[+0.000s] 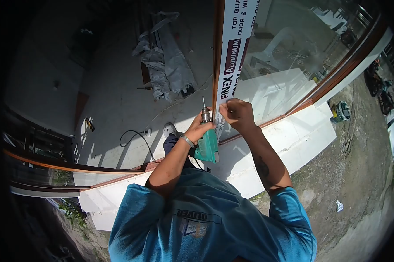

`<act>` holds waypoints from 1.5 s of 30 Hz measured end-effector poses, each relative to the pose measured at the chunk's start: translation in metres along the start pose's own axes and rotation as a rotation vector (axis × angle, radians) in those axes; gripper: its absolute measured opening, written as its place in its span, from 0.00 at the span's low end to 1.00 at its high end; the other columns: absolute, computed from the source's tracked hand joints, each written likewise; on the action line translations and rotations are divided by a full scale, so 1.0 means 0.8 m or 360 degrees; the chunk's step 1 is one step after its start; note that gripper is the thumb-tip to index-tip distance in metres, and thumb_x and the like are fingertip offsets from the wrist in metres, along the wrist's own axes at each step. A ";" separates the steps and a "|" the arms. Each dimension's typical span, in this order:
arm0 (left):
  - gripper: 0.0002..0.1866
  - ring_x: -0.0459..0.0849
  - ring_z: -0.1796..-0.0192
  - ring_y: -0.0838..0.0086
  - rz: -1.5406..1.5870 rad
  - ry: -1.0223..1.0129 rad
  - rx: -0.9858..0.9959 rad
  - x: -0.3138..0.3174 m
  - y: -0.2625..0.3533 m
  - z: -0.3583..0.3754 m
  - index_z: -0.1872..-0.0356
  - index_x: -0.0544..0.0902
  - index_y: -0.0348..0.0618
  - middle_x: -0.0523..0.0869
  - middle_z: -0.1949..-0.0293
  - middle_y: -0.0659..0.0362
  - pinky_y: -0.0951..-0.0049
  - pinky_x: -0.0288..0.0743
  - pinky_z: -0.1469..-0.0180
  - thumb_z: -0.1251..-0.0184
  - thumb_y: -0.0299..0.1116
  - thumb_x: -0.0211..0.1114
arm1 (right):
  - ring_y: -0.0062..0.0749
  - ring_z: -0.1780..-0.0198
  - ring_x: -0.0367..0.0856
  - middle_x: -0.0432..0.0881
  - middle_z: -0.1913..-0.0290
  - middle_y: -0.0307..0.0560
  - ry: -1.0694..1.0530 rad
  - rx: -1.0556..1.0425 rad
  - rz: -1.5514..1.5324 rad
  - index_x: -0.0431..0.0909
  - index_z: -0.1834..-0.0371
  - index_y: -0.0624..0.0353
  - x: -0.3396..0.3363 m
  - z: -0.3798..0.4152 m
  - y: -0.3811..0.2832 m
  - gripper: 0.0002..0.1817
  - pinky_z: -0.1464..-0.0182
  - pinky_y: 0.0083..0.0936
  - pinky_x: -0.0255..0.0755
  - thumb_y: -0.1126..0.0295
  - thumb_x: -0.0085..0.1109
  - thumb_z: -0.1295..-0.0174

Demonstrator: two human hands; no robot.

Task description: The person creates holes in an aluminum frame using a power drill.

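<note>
Trailing slack left of the frame post [235, 50], a black cable [130, 130] probably gives the green drill [209, 145] free reach. Just left of the post, the left hand [199, 130] wraps its fingers round that drill near the chuck [206, 115], bit [203, 102] upward, apparently keeping the tip clear. At the post's right edge, the right hand [237, 113] curls its fingers narrowly; whether they pinch anything I cannot tell.

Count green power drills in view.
1: a green drill, in the left grip, bit up, beside the brown upright. The dark picture edges may hide others.
</note>
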State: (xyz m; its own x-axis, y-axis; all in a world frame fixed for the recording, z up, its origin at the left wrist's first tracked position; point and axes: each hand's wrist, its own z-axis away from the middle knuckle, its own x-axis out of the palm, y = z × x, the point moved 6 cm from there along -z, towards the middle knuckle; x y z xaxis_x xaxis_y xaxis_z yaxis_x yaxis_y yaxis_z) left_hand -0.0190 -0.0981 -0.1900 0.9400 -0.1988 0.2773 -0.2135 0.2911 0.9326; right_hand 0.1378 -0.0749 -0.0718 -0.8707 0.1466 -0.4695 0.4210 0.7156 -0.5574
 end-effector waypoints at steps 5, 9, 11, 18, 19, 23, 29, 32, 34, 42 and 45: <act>0.37 0.77 0.58 0.76 0.0027 -0.0024 -0.0027 0.001 0.000 0.000 0.31 0.67 0.50 0.76 0.58 0.62 0.71 0.74 0.55 0.45 0.30 0.69 | 0.37 0.78 0.79 0.78 0.80 0.47 -0.0051 0.0131 -0.0057 0.81 0.77 0.62 0.010 0.011 0.011 0.09 0.75 0.29 0.71 0.73 0.72 0.47; 0.36 0.77 0.59 0.75 -0.0053 -0.0016 0.0047 -0.005 -0.001 -0.005 0.31 0.67 0.50 0.76 0.59 0.61 0.71 0.75 0.57 0.45 0.30 0.68 | 0.37 0.78 0.80 0.79 0.79 0.47 -0.0026 -0.0006 0.0026 0.81 0.77 0.62 -0.001 -0.007 -0.003 0.08 0.75 0.28 0.71 0.74 0.72 0.47; 0.36 0.77 0.59 0.75 -0.0075 -0.0021 0.0028 -0.005 -0.007 0.001 0.32 0.67 0.49 0.76 0.59 0.61 0.71 0.75 0.58 0.45 0.30 0.68 | 0.37 0.78 0.80 0.79 0.78 0.47 -0.0038 -0.0026 0.0063 0.82 0.76 0.62 0.002 0.003 -0.005 0.07 0.74 0.28 0.72 0.74 0.72 0.47; 0.36 0.77 0.59 0.76 -0.0049 -0.0021 0.0025 -0.005 0.000 -0.004 0.31 0.67 0.49 0.75 0.59 0.61 0.72 0.74 0.57 0.44 0.30 0.69 | 0.36 0.78 0.80 0.81 0.77 0.48 0.0020 0.0065 0.0067 0.82 0.76 0.64 0.003 0.004 0.005 0.08 0.74 0.27 0.73 0.74 0.72 0.46; 0.36 0.77 0.59 0.76 -0.0034 -0.0032 0.0019 -0.005 -0.001 -0.003 0.31 0.67 0.49 0.75 0.59 0.61 0.72 0.74 0.57 0.44 0.30 0.69 | 0.38 0.76 0.82 0.82 0.77 0.47 0.0007 0.0102 0.0048 0.82 0.76 0.62 0.003 0.004 0.007 0.07 0.73 0.28 0.74 0.72 0.72 0.47; 0.36 0.77 0.59 0.75 -0.0024 -0.0029 -0.0006 -0.004 0.000 -0.001 0.31 0.68 0.50 0.75 0.58 0.60 0.72 0.74 0.58 0.44 0.31 0.69 | 0.33 0.77 0.81 0.83 0.76 0.48 0.0005 0.0183 -0.0019 0.84 0.72 0.64 0.012 0.015 0.011 0.06 0.72 0.26 0.74 0.74 0.72 0.46; 0.36 0.78 0.59 0.74 -0.0039 -0.0042 -0.0071 -0.005 0.004 -0.001 0.31 0.67 0.51 0.77 0.59 0.59 0.71 0.75 0.58 0.44 0.31 0.68 | 0.32 0.71 0.85 0.85 0.72 0.49 0.0095 0.0332 -0.0059 0.86 0.69 0.64 -0.004 0.019 0.015 0.05 0.66 0.24 0.78 0.75 0.71 0.46; 0.36 0.78 0.59 0.73 -0.0030 -0.0034 -0.0040 -0.004 0.004 0.000 0.30 0.67 0.50 0.78 0.59 0.58 0.70 0.75 0.58 0.44 0.31 0.67 | 0.32 0.69 0.87 0.86 0.69 0.49 0.0155 0.0377 0.0012 0.86 0.67 0.64 -0.007 0.030 0.031 0.06 0.64 0.23 0.80 0.75 0.72 0.46; 0.37 0.79 0.59 0.73 -0.0025 -0.0020 -0.0044 -0.003 0.004 0.000 0.30 0.67 0.50 0.78 0.59 0.58 0.70 0.75 0.58 0.44 0.31 0.67 | 0.32 0.69 0.87 0.87 0.69 0.49 0.0154 0.0331 0.0041 0.86 0.67 0.64 -0.007 0.033 0.037 0.06 0.65 0.23 0.80 0.75 0.72 0.46; 0.37 0.80 0.59 0.72 -0.0091 0.0006 -0.0028 0.001 0.011 0.001 0.29 0.66 0.49 0.79 0.59 0.57 0.69 0.76 0.57 0.44 0.30 0.66 | 0.35 0.70 0.87 0.87 0.69 0.49 0.0223 0.0168 0.0155 0.86 0.67 0.61 -0.009 0.030 0.031 0.06 0.68 0.25 0.79 0.74 0.72 0.46; 0.37 0.80 0.59 0.71 -0.0075 0.0015 -0.0044 0.002 0.010 0.002 0.29 0.66 0.48 0.80 0.59 0.56 0.68 0.76 0.57 0.44 0.30 0.67 | 0.36 0.71 0.87 0.87 0.70 0.48 0.0183 0.0119 0.0163 0.85 0.68 0.61 -0.008 0.031 0.029 0.06 0.69 0.25 0.79 0.74 0.72 0.46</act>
State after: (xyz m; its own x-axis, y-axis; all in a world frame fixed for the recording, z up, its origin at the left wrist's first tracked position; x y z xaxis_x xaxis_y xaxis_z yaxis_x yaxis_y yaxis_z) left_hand -0.0198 -0.0975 -0.1815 0.9513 -0.2043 0.2310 -0.1617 0.3072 0.9378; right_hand 0.1592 -0.0764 -0.0986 -0.8439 0.2961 -0.4474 0.5228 0.6409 -0.5621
